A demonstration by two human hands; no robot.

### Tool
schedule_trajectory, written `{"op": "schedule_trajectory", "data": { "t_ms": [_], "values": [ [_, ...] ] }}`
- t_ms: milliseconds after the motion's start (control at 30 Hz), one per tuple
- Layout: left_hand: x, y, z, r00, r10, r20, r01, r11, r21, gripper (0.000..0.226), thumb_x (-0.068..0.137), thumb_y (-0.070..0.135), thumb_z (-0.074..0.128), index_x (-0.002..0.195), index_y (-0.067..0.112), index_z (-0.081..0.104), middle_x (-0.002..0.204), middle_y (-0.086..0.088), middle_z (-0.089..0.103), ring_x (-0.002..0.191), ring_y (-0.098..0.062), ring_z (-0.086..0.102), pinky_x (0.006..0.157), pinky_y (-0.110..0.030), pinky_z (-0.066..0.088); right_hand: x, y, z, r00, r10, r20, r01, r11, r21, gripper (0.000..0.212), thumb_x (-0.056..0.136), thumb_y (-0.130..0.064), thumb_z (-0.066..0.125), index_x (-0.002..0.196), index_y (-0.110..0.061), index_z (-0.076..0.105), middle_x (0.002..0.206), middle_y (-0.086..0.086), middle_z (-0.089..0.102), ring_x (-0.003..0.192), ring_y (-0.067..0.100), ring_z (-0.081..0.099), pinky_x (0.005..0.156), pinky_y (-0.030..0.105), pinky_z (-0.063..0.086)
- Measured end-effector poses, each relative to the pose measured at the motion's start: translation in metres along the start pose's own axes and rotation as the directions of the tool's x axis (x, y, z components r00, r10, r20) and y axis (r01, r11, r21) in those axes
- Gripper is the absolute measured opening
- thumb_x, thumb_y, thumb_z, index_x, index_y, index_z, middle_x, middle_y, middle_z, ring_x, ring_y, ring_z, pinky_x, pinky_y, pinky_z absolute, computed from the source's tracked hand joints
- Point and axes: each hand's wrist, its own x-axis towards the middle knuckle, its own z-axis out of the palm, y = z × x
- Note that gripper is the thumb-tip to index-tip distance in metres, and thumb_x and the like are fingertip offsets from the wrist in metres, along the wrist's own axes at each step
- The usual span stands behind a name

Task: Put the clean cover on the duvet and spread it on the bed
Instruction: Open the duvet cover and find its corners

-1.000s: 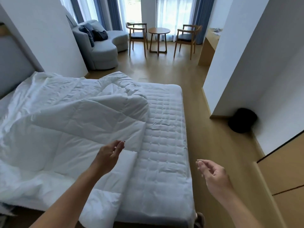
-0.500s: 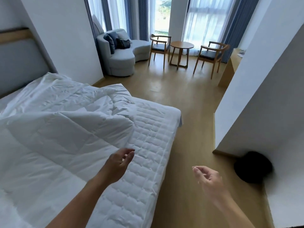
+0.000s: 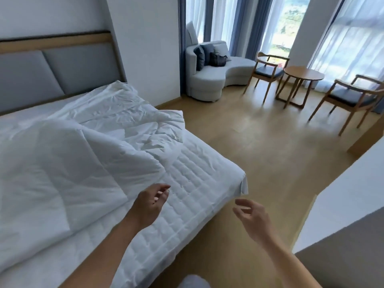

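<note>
Edges: your left hand (image 3: 151,204) hovers over the bed (image 3: 193,196) corner, duvet (image 3: 68,163) beside it.
Room: bare floor (image 3: 259,163) under your right hand (image 3: 252,220).
Grip: both hands' fingers loose, holding nothing.

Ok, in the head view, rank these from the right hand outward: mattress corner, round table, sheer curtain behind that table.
1. Mattress corner, just ahead of the right hand.
2. Round table, across the floor, ahead-right.
3. Sheer curtain, behind it at the window.

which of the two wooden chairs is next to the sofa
The chair left of the round table, standing right beside the pale sofa. The other chair sits on the table's right, apart from the sofa.
</note>
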Motion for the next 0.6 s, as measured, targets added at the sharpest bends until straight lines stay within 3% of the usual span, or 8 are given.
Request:
{"op": "schedule_trajectory", "data": {
  "t_ms": [100,167,300,400,467,533,600],
  "values": [
    [0.027,0.019,0.032,0.995,-0.052,-0.080,0.055,0.998,0.033,0.018,0.102,0.029,0.058,0.117,0.030,0.067,0.109,0.018,0.067,0.100,0.011,0.060,0.076,-0.001,0.045,0.062,0.000,-0.019,0.997,-0.032,0.071,0.032,0.999,0.010,0.026,0.089,-0.028,0.075,0.112,-0.037,0.068,0.101,-0.009,0.071,0.096,0.001,0.067,0.072,0.021,0.057],
    [0.055,0.026,0.049,0.986,-0.078,-0.145,0.083,0.996,0.030,0.019,0.102,0.030,0.057,0.118,0.030,0.067,0.111,0.017,0.067,0.100,0.009,0.060,0.077,-0.001,0.045,0.106,0.003,-0.030,0.989,-0.087,0.120,0.089,0.996,-0.006,0.029,0.088,-0.031,0.075,0.114,-0.039,0.066,0.110,-0.012,0.066,0.105,-0.001,0.062,0.083,0.031,0.058],
    [0.130,0.031,0.086,0.966,-0.117,-0.233,0.122,0.992,0.011,0.019,0.102,0.031,0.057,0.116,0.027,0.069,0.112,0.013,0.069,0.101,0.005,0.062,0.079,-0.003,0.045,0.214,0.011,-0.057,0.975,-0.182,0.128,0.183,0.983,0.004,0.034,0.086,-0.029,0.078,0.116,-0.040,0.066,0.120,-0.023,0.063,0.107,-0.003,0.061,0.082,0.021,0.052],
    [0.201,0.036,0.115,0.956,-0.159,-0.246,0.162,0.987,-0.009,0.023,0.102,0.034,0.057,0.118,0.024,0.070,0.114,0.013,0.069,0.103,0.007,0.061,0.080,-0.003,0.045,0.303,0.014,-0.089,0.978,-0.149,0.143,0.146,0.989,0.035,0.034,0.085,-0.034,0.078,0.115,-0.046,0.065,0.113,-0.015,0.067,0.093,-0.003,0.065,0.079,0.025,0.053],
    [0.245,0.041,0.131,0.943,-0.211,-0.257,0.204,0.977,-0.055,0.031,0.099,0.043,0.055,0.121,0.025,0.069,0.116,0.017,0.069,0.106,0.010,0.059,0.082,-0.001,0.043,0.360,0.019,-0.114,0.978,-0.145,0.150,0.139,0.989,0.050,0.031,0.086,-0.034,0.077,0.111,-0.048,0.066,0.109,-0.010,0.070,0.086,-0.005,0.068,0.072,0.017,0.053],
    [0.287,0.050,0.144,0.927,-0.247,-0.282,0.229,0.969,-0.096,0.039,0.095,0.054,0.050,0.121,0.031,0.069,0.116,0.024,0.069,0.109,0.013,0.058,0.084,0.001,0.042,0.416,0.015,-0.144,0.978,-0.165,0.129,0.164,0.986,0.020,0.024,0.085,-0.042,0.074,0.101,-0.058,0.065,0.103,-0.018,0.070,0.085,-0.014,0.066,0.065,0.005,0.047],
    [0.328,0.057,0.158,0.914,-0.290,-0.283,0.260,0.955,-0.140,0.040,0.095,0.056,0.047,0.121,0.035,0.068,0.118,0.030,0.067,0.114,0.014,0.057,0.087,-0.001,0.042,0.474,0.017,-0.172,0.980,-0.171,0.106,0.171,0.985,0.008,0.016,0.080,-0.057,0.066,0.094,-0.063,0.064,0.099,-0.028,0.068,0.091,-0.018,0.063,0.065,0.004,0.044]
  ]
}}
